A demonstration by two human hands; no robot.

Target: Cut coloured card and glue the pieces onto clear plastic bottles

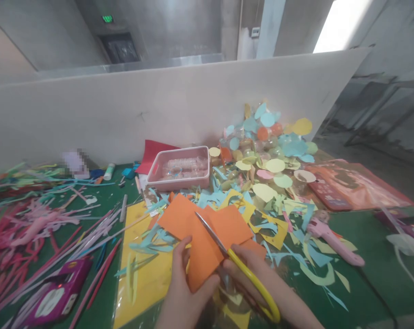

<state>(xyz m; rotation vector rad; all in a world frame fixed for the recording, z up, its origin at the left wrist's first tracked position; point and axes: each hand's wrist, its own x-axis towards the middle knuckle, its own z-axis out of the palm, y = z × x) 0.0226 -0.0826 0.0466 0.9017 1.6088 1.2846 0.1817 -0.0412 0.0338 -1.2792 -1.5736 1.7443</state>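
My left hand [184, 292] pinches the lower left edge of an orange paper sheet [207, 228], thumb on top. Beside it, my right hand [261, 285] grips yellow-handled scissors [237, 262], fingers through the loops. The metal blades point up and left and lie across the middle of the orange sheet. The sheet is held just above a yellow sheet [148, 269] on the green table mat [364, 283].
A pink tray [179, 169] of clear bottles stands behind the sheet. Paper circles and scraps [271, 160] pile up at the back right. Coloured strips and sticks [39, 219] cover the left. A pink glue gun [333, 237] lies right, a purple box [59, 292] front left. A white partition [159, 100] closes the back.
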